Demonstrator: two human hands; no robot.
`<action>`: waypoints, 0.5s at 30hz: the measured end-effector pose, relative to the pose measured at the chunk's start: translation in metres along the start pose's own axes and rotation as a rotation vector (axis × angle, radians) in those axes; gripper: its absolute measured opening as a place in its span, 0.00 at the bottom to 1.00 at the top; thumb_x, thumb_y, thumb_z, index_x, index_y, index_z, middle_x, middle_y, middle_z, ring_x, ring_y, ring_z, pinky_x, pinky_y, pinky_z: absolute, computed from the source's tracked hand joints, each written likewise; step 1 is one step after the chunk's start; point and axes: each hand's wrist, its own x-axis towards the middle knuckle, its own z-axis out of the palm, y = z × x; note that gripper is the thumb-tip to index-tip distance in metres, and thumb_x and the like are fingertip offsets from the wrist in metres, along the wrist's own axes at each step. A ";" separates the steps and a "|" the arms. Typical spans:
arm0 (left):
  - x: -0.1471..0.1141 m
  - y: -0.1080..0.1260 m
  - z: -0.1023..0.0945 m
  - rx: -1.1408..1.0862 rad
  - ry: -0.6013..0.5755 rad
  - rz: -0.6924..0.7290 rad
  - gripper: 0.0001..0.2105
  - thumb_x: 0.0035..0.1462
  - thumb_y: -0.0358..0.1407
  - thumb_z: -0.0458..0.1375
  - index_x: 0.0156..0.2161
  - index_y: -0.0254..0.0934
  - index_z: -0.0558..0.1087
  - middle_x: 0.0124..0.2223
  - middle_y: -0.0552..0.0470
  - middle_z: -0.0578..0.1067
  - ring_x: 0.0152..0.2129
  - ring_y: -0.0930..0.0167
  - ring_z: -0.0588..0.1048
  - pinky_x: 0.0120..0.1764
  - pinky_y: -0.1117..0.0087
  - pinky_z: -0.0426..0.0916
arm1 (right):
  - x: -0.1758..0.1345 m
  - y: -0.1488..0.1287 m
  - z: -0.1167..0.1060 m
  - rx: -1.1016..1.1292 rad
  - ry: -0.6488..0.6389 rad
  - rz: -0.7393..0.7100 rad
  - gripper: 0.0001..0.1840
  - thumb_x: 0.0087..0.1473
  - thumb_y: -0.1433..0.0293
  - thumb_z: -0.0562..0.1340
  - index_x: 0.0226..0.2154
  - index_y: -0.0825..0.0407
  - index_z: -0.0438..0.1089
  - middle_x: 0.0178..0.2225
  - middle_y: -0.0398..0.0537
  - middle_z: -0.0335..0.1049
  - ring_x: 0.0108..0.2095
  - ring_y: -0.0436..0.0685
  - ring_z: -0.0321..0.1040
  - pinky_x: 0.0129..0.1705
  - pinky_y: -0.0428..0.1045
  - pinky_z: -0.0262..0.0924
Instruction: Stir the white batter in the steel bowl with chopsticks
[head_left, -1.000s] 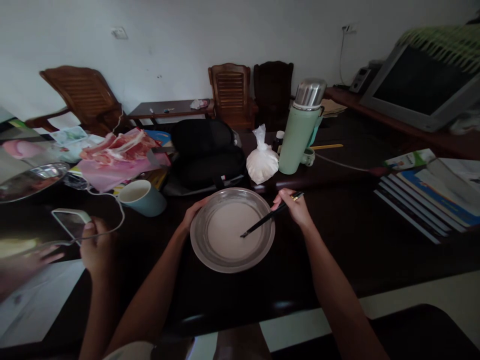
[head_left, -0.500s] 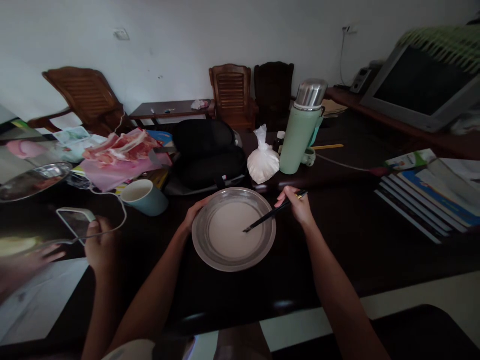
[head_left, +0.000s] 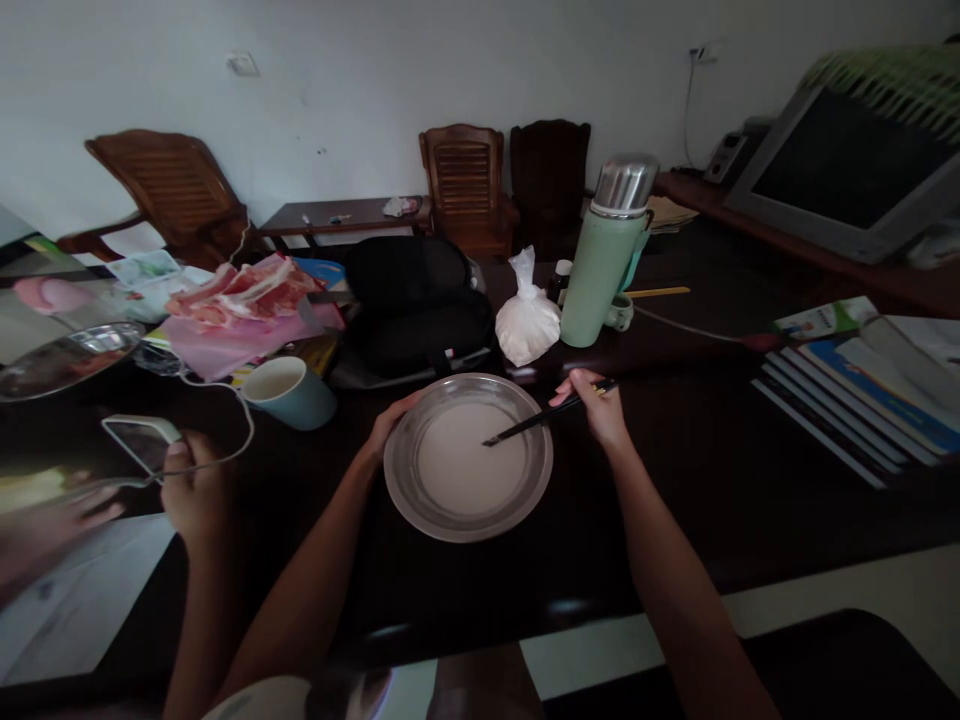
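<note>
A round metal bowl [head_left: 397,500] stands on the dark table in front of me, with a smooth, pale, milky liquid [head_left: 469,480] in it. My left hand [head_left: 386,425] grips the bowl's left rim; its fingertips are hidden round the far side. To the right of the bowl, my right hand [head_left: 594,402] is closed round black chopsticks [head_left: 529,422] with gold bands. They slant down to the left over the rim, and their tips meet the liquid near its middle. Behind the bowl sits a knotted clear bag of white powder [head_left: 527,328].
A green thermos [head_left: 600,270] stands behind my right hand. Left are a blue cup [head_left: 296,395], raw meat [head_left: 247,292] on pink plastic and a metal pan [head_left: 67,360]. Another person's hand [head_left: 195,490] holds a corded white-edged device [head_left: 142,445]. Books [head_left: 847,400] lie at right.
The chopstick tips have shifted slightly left and away from me through the liquid. My left hand still holds the bowl. The other person's hand and device have moved a little left.
</note>
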 end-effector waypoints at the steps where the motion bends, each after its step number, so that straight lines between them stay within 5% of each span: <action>1: 0.000 0.000 -0.001 0.006 0.034 0.004 0.20 0.67 0.51 0.39 0.61 0.63 0.61 0.64 0.82 0.54 0.63 0.64 0.22 0.68 0.47 0.45 | 0.000 0.000 -0.001 0.001 -0.007 0.005 0.26 0.53 0.47 0.59 0.21 0.51 0.72 0.18 0.46 0.75 0.21 0.55 0.72 0.32 0.50 0.66; 4: 0.001 -0.002 -0.003 0.026 0.032 0.008 0.21 0.68 0.49 0.36 0.64 0.64 0.56 0.64 0.88 0.41 0.56 0.67 0.13 0.68 0.56 0.17 | -0.004 -0.002 0.003 0.020 -0.138 0.037 0.26 0.52 0.46 0.60 0.21 0.51 0.72 0.18 0.46 0.75 0.21 0.54 0.72 0.31 0.50 0.66; 6: 0.002 -0.005 -0.005 0.039 -0.009 0.012 0.22 0.68 0.50 0.35 0.65 0.64 0.54 0.64 0.89 0.36 0.54 0.67 0.12 0.66 0.58 0.12 | -0.006 -0.003 0.010 0.039 -0.241 0.057 0.25 0.50 0.46 0.62 0.23 0.51 0.73 0.20 0.46 0.76 0.23 0.55 0.73 0.32 0.49 0.67; 12: 0.003 -0.010 -0.006 0.024 0.039 0.003 0.20 0.69 0.48 0.37 0.62 0.63 0.59 0.65 0.84 0.46 0.57 0.63 0.16 0.66 0.42 0.49 | -0.005 -0.002 0.016 0.018 -0.219 0.020 0.23 0.50 0.48 0.62 0.26 0.50 0.74 0.24 0.46 0.79 0.29 0.56 0.76 0.37 0.50 0.68; 15: 0.002 -0.007 -0.003 0.039 0.061 0.030 0.19 0.69 0.47 0.38 0.60 0.62 0.62 0.64 0.83 0.48 0.58 0.61 0.19 0.66 0.42 0.50 | -0.001 0.000 0.006 0.008 -0.091 0.005 0.23 0.52 0.48 0.61 0.24 0.51 0.74 0.21 0.46 0.77 0.25 0.56 0.74 0.35 0.50 0.67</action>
